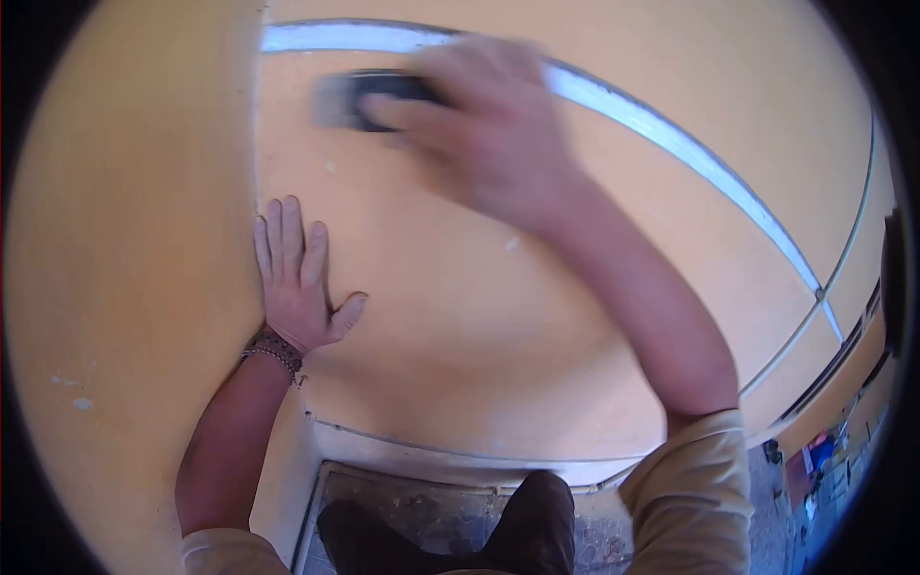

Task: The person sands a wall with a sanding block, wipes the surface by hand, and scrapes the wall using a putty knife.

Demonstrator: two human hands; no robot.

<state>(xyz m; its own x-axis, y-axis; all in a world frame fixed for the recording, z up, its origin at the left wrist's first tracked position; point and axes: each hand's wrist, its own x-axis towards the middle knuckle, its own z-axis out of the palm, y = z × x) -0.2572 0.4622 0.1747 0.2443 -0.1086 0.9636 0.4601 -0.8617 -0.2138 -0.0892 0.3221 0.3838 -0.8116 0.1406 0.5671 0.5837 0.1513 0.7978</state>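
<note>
My left hand (299, 287) lies flat with spread fingers against the orange-yellow wall (431, 297), close to the inner corner. A dark bracelet (275, 351) circles that wrist. Higher up, my right hand (489, 125) is blurred by motion, its fingers wrapped round a dark tool (383, 100) with a pale, smeared edge on its left side. The tool is over the wall, just below a whitish-blue stripe (335, 36); whether it touches the wall is hard to tell. Part of the stripe is hidden behind my right hand.
A side wall (134, 249) with small pale marks stands at the left. Below, a white ledge (431, 458) runs above the speckled floor (422, 513), where my dark-trousered legs show. Blurred objects, some blue and red (820, 452), are at the far lower right.
</note>
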